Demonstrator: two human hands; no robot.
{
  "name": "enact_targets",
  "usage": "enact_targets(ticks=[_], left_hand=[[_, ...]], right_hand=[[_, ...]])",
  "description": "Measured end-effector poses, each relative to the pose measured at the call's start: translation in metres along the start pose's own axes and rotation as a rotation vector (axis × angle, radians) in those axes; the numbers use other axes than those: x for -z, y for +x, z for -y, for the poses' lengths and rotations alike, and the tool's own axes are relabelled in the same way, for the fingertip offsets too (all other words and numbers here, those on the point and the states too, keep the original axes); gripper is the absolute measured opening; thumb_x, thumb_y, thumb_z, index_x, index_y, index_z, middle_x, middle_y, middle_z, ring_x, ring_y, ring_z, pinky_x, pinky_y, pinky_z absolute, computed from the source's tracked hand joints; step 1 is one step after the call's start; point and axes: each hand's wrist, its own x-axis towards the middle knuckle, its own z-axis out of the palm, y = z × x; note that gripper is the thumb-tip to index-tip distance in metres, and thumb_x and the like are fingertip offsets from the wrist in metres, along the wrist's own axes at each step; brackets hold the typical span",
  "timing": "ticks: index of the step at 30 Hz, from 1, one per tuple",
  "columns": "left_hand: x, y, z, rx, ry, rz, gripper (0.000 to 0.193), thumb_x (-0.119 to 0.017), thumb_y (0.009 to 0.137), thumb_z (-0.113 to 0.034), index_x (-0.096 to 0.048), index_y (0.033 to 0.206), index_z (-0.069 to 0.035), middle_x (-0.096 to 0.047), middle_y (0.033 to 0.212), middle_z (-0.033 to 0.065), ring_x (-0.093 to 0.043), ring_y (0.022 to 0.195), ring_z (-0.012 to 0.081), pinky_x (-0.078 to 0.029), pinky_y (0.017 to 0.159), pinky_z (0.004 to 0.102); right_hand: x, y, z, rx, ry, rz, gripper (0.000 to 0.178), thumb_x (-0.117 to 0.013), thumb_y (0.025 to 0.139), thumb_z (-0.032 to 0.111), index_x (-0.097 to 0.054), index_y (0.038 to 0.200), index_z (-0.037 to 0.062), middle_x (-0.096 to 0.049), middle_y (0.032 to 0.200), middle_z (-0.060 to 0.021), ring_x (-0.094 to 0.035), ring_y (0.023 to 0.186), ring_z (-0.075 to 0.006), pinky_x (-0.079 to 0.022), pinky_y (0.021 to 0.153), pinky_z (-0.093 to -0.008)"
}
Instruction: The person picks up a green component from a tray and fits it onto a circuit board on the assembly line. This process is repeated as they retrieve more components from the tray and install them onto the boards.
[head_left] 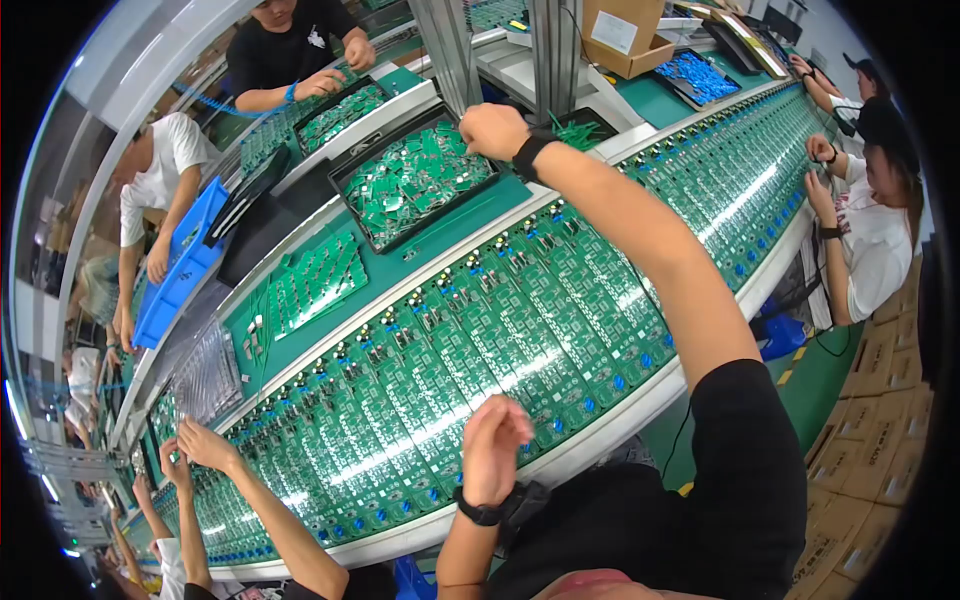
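My right hand reaches across to the right rim of a black tray heaped with small green circuit boards. Its fingers are closed and bent down at the pile; what they pinch, if anything, is hidden. Over the near part of a long row of green circuit board panels, my left hand is raised with its fingers curled in. Nothing can be made out in it. Black, silver and blue parts stand along the panels' far edge, and blue round parts along the near edge.
Beyond the row lie a green board panel, a blue bin, an open cardboard box and a tray of blue parts. Metal posts rise behind my right hand. Co-workers' hands work close by on the left.
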Motion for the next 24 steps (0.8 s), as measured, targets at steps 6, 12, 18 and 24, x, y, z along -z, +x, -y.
enact_targets(ticks=[6,12,18,24], left_hand=[[0.023,-0.051,-0.044,-0.412,0.371,-0.382,0.02,-0.046,0.087,-0.019,-0.049,0.076,-0.003,-0.049,0.066,0.0052,-0.046,0.057,0.0126,-0.037,0.053,0.0255],[-0.003,-0.059,-0.107,-0.687,0.642,-0.361,0.023,-0.045,0.087,-0.017,-0.05,0.072,-0.001,-0.05,0.066,0.0058,-0.047,0.059,0.0122,-0.038,0.055,0.0242],[-0.085,0.025,-0.159,-0.783,1.133,-0.143,0.018,-0.049,0.087,-0.014,-0.055,0.079,0.001,-0.054,0.07,0.0033,-0.049,0.063,0.0089,-0.038,0.057,0.0212],[-0.022,0.151,-0.173,-0.549,1.636,-0.165,0.021,-0.055,0.08,-0.024,-0.062,0.079,-0.004,-0.063,0.076,0.012,-0.061,0.071,0.0244,-0.047,0.063,0.0344]], right_hand=[[-0.025,0.012,0.008,0.004,-0.215,-0.131,0.008,-0.06,0.067,0.011,-0.065,0.072,0.0089,-0.062,0.081,-0.0101,-0.058,0.083,-0.0281,-0.047,0.073,-0.0402],[-0.017,0.008,0.007,-0.065,-0.012,-0.055,0.023,-0.074,0.058,0.02,-0.059,0.072,0.0087,-0.059,0.083,-0.0078,-0.055,0.087,-0.0269,-0.046,0.071,-0.0393],[-0.011,-0.021,-0.015,-0.055,0.158,-0.086,0.032,-0.077,0.058,0.018,-0.051,0.074,0.008,-0.057,0.078,-0.0069,-0.056,0.078,-0.0228,-0.046,0.065,-0.0365],[0.061,-0.076,-0.007,-0.033,0.771,-0.223,0.034,-0.074,0.066,0.013,-0.047,0.086,0.0069,-0.052,0.068,-0.0024,-0.054,0.062,-0.0103,-0.044,0.056,-0.0243]])
